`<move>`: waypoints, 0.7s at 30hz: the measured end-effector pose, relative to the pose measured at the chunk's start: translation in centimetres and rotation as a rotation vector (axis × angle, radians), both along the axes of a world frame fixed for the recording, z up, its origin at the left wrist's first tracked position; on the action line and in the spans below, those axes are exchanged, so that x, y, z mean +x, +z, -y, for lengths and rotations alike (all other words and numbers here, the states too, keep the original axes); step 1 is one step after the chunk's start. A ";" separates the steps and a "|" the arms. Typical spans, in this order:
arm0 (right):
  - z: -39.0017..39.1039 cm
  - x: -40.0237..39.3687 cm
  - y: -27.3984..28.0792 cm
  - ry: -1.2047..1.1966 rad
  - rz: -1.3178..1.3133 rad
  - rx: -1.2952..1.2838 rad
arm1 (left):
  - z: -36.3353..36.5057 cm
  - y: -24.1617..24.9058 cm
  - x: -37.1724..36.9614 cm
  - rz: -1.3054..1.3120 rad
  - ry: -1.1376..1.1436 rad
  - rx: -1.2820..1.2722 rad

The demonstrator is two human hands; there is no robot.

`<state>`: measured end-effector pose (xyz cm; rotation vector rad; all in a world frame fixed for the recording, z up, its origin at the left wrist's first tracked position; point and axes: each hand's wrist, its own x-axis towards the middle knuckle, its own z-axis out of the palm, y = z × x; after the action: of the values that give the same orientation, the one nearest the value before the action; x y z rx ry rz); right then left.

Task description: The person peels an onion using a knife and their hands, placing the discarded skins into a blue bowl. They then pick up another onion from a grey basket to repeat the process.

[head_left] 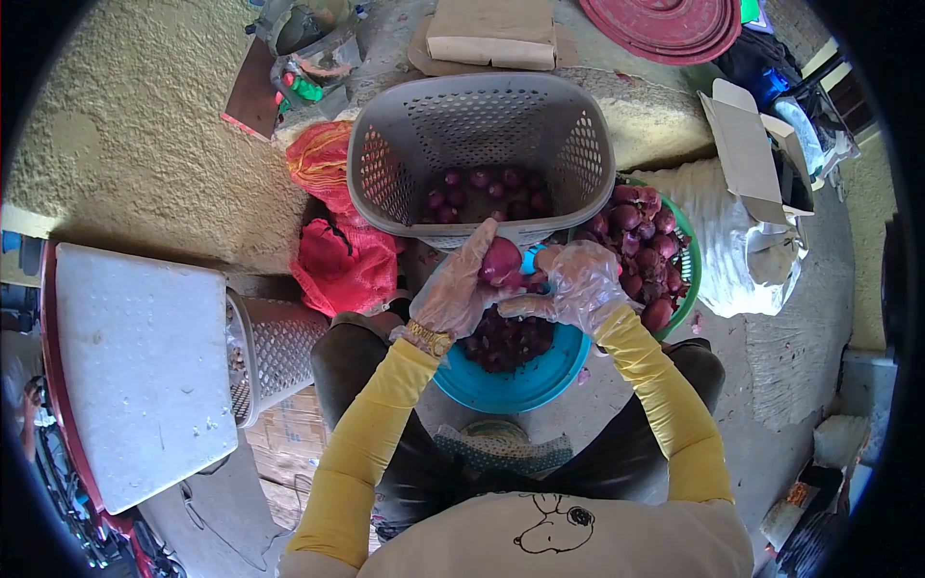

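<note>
My left hand [457,289], in a clear plastic glove, is closed around a red onion [501,262]. Facing it closely is my right hand [576,281], gloved too, its fingers curled and its thumb reaching toward the onion. Something bright blue [530,258] shows at the right fingertips; its shape is mostly hidden. Below both hands stands a blue basin [511,393] with dark red onion skins [511,342] in it. Ahead, a grey perforated basket [472,111] has several red onions [482,178] on its bottom. Unpeeled onions [644,241] fill a green basket [692,279] by my right hand.
A red mesh sack [337,265] lies left of the grey basket. Farther left are a white foam board [145,366] and another perforated basket [284,347]. A white sack [727,241] and an open carton [747,154] stand at right. Cardboard [491,34] and a red lid [665,24] lie behind.
</note>
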<state>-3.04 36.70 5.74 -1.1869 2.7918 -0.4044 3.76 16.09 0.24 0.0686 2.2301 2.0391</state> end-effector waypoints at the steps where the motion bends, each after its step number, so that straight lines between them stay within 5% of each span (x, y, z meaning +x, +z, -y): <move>1: 0.0 0.0 0.0 -0.001 0.000 -0.001 | -0.7 -0.4 -0.2 0.126 0.073 0.356; 2: 0.0 0.0 -0.1 -0.024 -0.011 0.022 | -1.1 -0.7 -0.3 0.253 0.146 0.712; 3: 0.0 0.0 -0.2 -0.048 -0.022 0.045 | -0.8 -0.5 -0.2 0.254 0.145 0.712; 5: 0.0 -0.1 -0.2 -0.053 0.017 0.034 | 0.1 -0.1 0.0 -0.472 -0.070 -0.257; 9: -0.3 -0.2 -1.9 -0.023 0.055 -0.099 | -0.2 -0.6 -0.2 -0.486 -0.084 -0.226; 12: 0.0 0.1 -3.0 -0.026 -0.059 -0.199 | -0.5 -1.5 0.2 -0.544 0.062 -0.547; 15: 0.0 -0.2 -3.1 0.014 0.050 -0.015 | -0.5 -1.3 0.3 -0.520 0.055 -0.606; 21: 0.4 0.3 -3.6 -0.049 0.188 -0.173 | -0.7 -1.3 0.9 -0.251 0.025 -0.564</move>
<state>-2.74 36.25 2.10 -1.0505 2.6719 -0.7345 4.63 16.76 -1.05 0.2549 2.8823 1.3991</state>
